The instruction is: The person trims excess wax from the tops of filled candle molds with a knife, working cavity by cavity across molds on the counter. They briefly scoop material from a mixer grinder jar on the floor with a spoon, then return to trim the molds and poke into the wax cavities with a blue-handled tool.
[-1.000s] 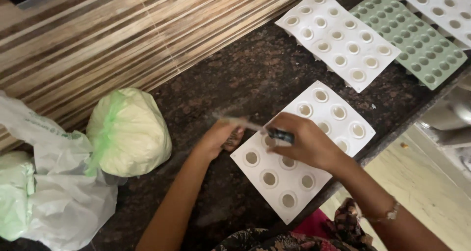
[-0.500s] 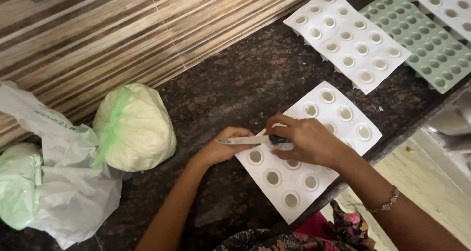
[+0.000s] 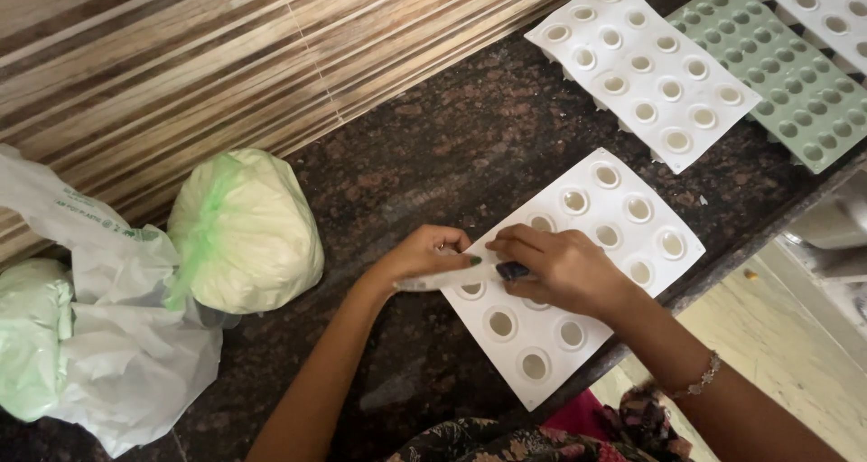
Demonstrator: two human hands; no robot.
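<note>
Hands meet over the near white mould tray (image 3: 578, 290), which lies on the dark stone counter (image 3: 424, 155) with its near corner at the edge. The right hand (image 3: 555, 268) is curled shut around a pale stick-like tool (image 3: 442, 280) with a dark end; its fingers hide most of that end, so the tool's kind is hard to make out. The left hand (image 3: 424, 252) pinches the tool's other part, fingertips bent. Farther off lie another white tray (image 3: 650, 69) and a green tray (image 3: 795, 74), cut off by the frame. A bagged pale lump (image 3: 244, 232) sits well left.
</note>
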